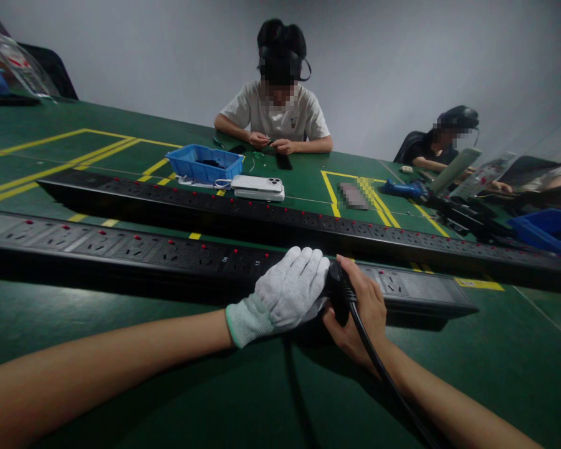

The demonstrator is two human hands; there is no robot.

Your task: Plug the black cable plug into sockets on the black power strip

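A long black power strip with red indicator bits along its sockets lies across the table in front of me. My left hand, in a grey-white glove with a green cuff, lies over the strip with its fingers together, gripping it. Right beside it, my bare right hand has its fingers and thumb round a black plug at the strip's sockets. A thick black cable runs from the plug down past my right forearm. Whether the pins sit in a socket is hidden.
Behind lies a second long power strip. Past it are a blue bin, a white phone on a white block, and a pixelated flat object. One person works opposite; others sit at right, near another blue bin.
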